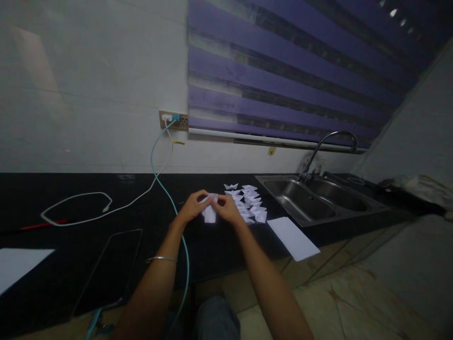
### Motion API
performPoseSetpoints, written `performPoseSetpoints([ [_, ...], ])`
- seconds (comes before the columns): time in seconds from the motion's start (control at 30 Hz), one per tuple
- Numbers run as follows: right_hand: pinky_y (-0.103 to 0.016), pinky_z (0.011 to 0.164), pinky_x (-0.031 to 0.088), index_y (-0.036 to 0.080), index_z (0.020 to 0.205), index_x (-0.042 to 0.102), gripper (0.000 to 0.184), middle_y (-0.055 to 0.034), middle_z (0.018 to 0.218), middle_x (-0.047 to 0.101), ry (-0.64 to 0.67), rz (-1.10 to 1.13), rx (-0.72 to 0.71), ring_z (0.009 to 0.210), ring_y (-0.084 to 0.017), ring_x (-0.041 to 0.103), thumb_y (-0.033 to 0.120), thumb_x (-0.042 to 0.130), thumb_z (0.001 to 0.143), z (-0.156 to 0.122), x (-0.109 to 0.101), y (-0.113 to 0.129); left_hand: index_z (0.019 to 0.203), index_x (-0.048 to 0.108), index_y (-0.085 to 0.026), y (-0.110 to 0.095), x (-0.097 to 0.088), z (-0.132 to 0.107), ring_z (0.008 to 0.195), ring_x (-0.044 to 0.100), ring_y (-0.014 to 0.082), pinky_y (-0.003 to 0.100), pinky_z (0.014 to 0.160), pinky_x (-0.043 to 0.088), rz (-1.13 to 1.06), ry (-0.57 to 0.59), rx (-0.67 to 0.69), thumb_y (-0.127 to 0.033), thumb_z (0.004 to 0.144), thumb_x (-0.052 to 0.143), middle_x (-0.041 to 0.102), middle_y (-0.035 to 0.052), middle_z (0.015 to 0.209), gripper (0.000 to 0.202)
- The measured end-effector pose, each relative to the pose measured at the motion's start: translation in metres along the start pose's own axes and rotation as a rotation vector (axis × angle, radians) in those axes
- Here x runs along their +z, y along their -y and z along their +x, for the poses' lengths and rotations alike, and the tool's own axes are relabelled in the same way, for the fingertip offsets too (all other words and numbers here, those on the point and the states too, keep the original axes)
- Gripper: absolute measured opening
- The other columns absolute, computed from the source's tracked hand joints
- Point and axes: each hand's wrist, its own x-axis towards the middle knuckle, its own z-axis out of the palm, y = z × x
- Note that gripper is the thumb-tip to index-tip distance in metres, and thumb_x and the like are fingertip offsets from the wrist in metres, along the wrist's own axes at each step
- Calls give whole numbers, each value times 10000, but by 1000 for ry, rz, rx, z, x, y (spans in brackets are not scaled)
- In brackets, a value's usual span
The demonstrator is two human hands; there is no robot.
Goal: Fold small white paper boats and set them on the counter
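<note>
My left hand (pixel 192 206) and my right hand (pixel 227 208) meet over the black counter (pixel 106 189), both pinching a small folded white paper piece (pixel 210 213) between their fingers. The paper hangs down a little between the two hands. Just to the right of my right hand lie several finished folded white paper shapes (pixel 249 203) in rows on the counter. A metal bangle (pixel 162 259) circles my left wrist.
A flat white sheet (pixel 292 238) overhangs the counter edge near a steel double sink (pixel 314 198) with a curved tap (pixel 331 141). White cable (pixel 78 208) and teal cable (pixel 166 189) run from a wall socket (pixel 173 120). Another white sheet (pixel 17 267) lies far left beside a dark phone (pixel 109 269).
</note>
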Motion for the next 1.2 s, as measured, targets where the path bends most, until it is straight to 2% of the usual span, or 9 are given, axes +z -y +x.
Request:
performPoseSetpoints([
  [0.1,-259,619,462,125,895,724,282,-35,780,697,20,-27,-19,668,-166,597,351,582,806,-1,1,4,787,634,-156,3,0,-1,658,570,146,230,592,435,26,7,32,-472,794,595,628,8,724,318],
  [0.27,-265,670,466,143,957,700,267,-43,864,698,-11,-3,-31,756,-180,604,315,591,784,1,5,7,814,616,-156,5,-1,0,642,558,141,219,560,418,-8,-47,27,-471,800,585,607,3,721,316],
  [0.47,-221,605,422,146,820,643,180,-3,735,622,-23,-67,3,667,-134,544,307,568,790,3,8,2,880,616,-148,4,0,3,651,572,151,226,570,435,-111,-105,-38,-484,765,601,617,14,741,356],
  [0.57,-226,608,423,149,808,637,183,-3,725,615,-37,-96,7,666,-138,548,319,571,792,3,9,0,826,619,-141,4,-1,4,592,542,135,215,529,413,-120,-121,-49,-478,730,626,604,8,697,351],
  [0.67,-239,614,439,160,831,647,200,-14,744,635,-81,-92,25,691,-158,575,343,578,795,4,9,-2,732,604,-143,4,-2,5,543,506,119,203,487,381,-104,-186,-41,-458,724,622,568,-6,626,316],
  [0.87,-279,665,493,174,903,655,213,-38,831,687,-94,43,71,765,-196,634,326,631,755,6,11,-10,686,620,-140,6,-2,9,549,516,118,195,483,374,-135,-313,-38,-386,700,640,585,-2,611,247],
  [1.07,-284,666,512,177,957,657,297,-38,849,705,-58,167,124,757,-192,655,285,700,685,7,8,-12,690,652,-128,3,-4,9,494,496,107,192,448,357,-230,-377,-93,-374,672,687,580,-11,564,249],
  [1.2,-300,660,520,157,931,684,339,-43,779,712,-80,195,202,696,-189,658,309,742,633,6,5,-12,706,659,-123,-2,-9,6,516,520,113,198,468,383,-296,-437,-83,-403,676,695,609,1,594,283],
])
